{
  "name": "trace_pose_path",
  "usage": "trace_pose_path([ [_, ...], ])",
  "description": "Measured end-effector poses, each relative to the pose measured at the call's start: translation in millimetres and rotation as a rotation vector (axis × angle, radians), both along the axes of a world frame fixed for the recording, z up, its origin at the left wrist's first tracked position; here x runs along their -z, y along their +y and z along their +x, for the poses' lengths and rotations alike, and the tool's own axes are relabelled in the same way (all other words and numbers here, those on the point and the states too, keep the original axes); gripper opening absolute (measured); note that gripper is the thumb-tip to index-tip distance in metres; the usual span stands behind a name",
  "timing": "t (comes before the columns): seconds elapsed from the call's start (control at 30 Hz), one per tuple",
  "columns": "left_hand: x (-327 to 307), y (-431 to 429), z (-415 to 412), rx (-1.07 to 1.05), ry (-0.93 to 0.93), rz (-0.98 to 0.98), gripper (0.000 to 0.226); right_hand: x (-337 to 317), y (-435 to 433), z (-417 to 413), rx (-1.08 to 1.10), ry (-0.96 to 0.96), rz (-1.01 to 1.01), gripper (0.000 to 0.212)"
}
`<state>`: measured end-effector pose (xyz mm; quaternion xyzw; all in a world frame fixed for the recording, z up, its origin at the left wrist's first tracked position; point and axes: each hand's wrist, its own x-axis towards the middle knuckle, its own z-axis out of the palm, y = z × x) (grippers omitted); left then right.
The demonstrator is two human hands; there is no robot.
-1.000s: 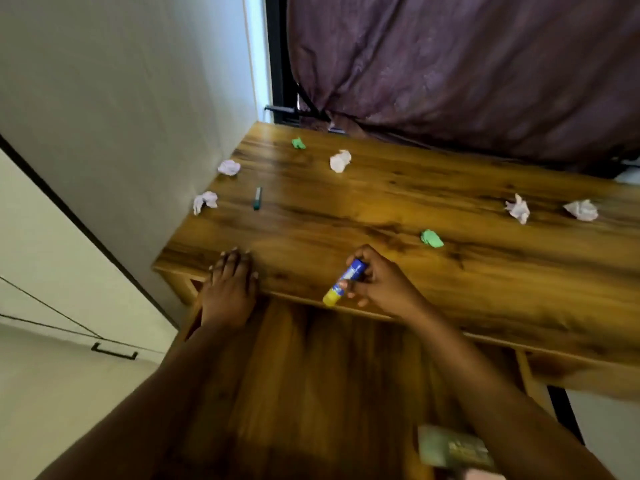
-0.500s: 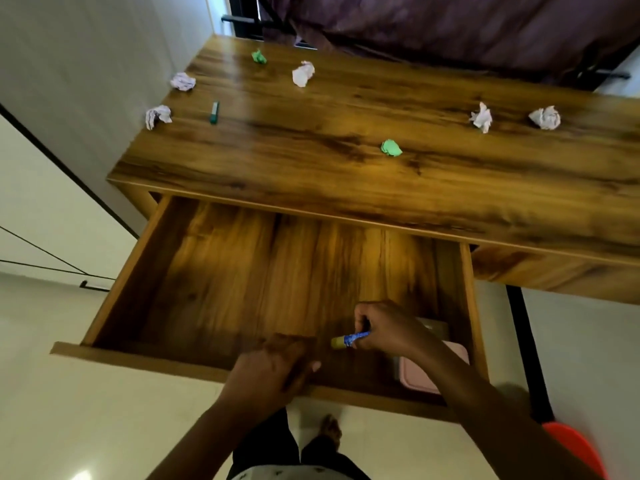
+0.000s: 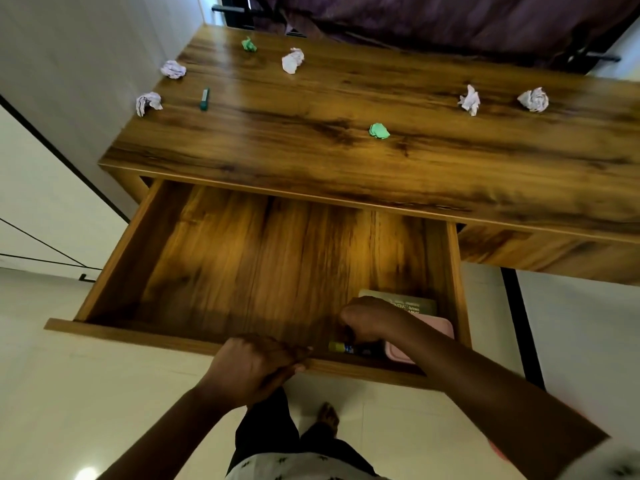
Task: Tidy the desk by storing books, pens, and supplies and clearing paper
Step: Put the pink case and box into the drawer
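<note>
The drawer (image 3: 114,330) stands pulled out under the counter (image 3: 311,161). The left hand (image 3: 254,365) grips its front rim, fingers curled over the edge. The right hand (image 3: 372,320) reaches into the front right corner, fingers bent down at the blue end of the glue stick (image 3: 341,347), which lies on the drawer floor just beside a pink box (image 3: 440,329); I cannot tell whether they pinch it. A greenish book (image 3: 415,303) lies behind the box. On the counter sit 5 white paper balls (image 3: 293,60), 2 green paper balls (image 3: 379,130) and a green marker (image 3: 205,98)
</note>
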<state>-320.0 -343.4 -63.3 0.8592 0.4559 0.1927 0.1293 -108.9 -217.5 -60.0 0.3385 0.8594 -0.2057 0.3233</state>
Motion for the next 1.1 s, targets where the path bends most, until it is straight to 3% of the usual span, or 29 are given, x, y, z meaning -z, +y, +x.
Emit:
trace_pose_path([
  [0.13, -2, 0, 1, -0.015, -0.047, -0.007, 0.025, -9, 7, -3, 0.050, 0.135, -0.052, 0.038],
  [0.23, -3, -1, 2, -0.020, -0.050, 0.000, 0.025, -11, 5, -4, -0.029, 0.113, -0.154, 0.045],
  [0.43, -4, 0, 3, 0.009, -0.041, 0.027, 0.028, -12, 13, 7, -0.022, 0.106, -0.158, 0.042],
  [0.77, -13, 10, -14, -0.042, -0.147, -0.041, 0.019, -37, 41, -12, 0.364, 0.457, -0.249, 0.027],
  [0.83, -28, 30, -30, -0.110, -0.112, 0.073, 0.027, -53, 56, -28, 0.394, 0.541, -0.210, 0.026],
  [0.9, -52, 67, -51, -0.335, -0.035, 0.136, 0.037, -71, 77, -52, 0.418, 0.619, -0.132, 0.023],
  [1.0, -69, 132, -90, -0.709, 0.041, -0.075, 0.045, -88, 120, -93, 0.500, 0.759, 0.032, 0.015],
  [1.1, -61, 195, -133, -0.776, 0.133, -0.146, 0.058, -88, 175, -141, 0.550, 0.813, 0.200, 0.016],
])
